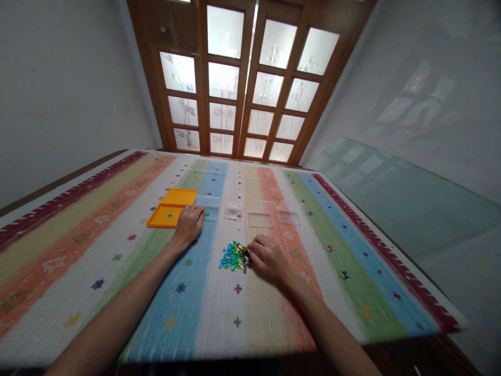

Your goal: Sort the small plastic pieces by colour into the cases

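A small heap of tiny coloured pieces [234, 256] lies on the striped cloth in front of me. My right hand [267, 257] rests at the heap's right edge, fingers curled and pinched among the pieces. My left hand [189, 223] reaches forward to a clear tray [210, 201] that holds a green piece [206, 214]; its fingers are bent and their tips are hard to make out. An orange tray [161, 220] with a blue piece [169, 213] in it sits just left of that hand, its orange lid [180, 196] behind it.
Three more clear trays [233, 211] [260, 220] [288, 217] stand in a row to the right. The striped tablecloth [117, 245] covers the table. A glass sheet [410, 203] leans along the right wall. Wooden glazed doors [238, 83] stand behind.
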Demonstrator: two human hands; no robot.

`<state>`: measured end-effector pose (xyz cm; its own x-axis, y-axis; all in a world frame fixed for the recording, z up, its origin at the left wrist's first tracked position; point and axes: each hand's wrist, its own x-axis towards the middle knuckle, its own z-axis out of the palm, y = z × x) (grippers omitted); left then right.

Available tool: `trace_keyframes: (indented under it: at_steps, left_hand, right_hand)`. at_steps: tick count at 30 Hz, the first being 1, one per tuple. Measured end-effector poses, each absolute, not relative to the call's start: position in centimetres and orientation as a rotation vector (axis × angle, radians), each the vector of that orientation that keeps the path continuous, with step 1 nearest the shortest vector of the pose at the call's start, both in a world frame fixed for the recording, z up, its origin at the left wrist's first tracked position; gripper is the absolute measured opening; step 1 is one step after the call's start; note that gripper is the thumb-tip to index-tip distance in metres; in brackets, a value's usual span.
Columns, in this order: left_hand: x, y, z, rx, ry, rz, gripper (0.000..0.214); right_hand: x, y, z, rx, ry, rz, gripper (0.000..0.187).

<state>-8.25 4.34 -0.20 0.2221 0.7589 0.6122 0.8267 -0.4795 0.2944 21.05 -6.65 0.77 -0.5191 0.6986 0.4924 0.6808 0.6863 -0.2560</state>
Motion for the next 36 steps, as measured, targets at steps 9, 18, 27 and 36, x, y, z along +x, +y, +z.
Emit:
trace_keyframes:
  at_steps: [9, 18, 27, 36]
  left_hand:
    - [-4.6, -1.3, 1.1, -2.830, -1.118, -1.291, 0.018]
    - [-1.8, -4.6, -0.3, -3.166, -0.872, -1.132, 0.021]
    - [-1.5, -4.6, -0.2, -3.146, -0.941, -1.117, 0.018]
    - [-1.8, -4.8, 0.0, -3.136, -0.937, -1.180, 0.016]
  right_hand:
    - [20.8, -6.9, 1.2, -1.052, -2.200, 0.328, 0.017]
    - [21.0, -6.8, 1.0, -1.154, -2.288, 0.322, 0.009]
    - [20.6, -6.6, 1.0, -1.208, -2.236, 0.420, 0.011]
    - [20.5, -3.4, 2.6, -1.228, -2.111, 0.285, 0.010]
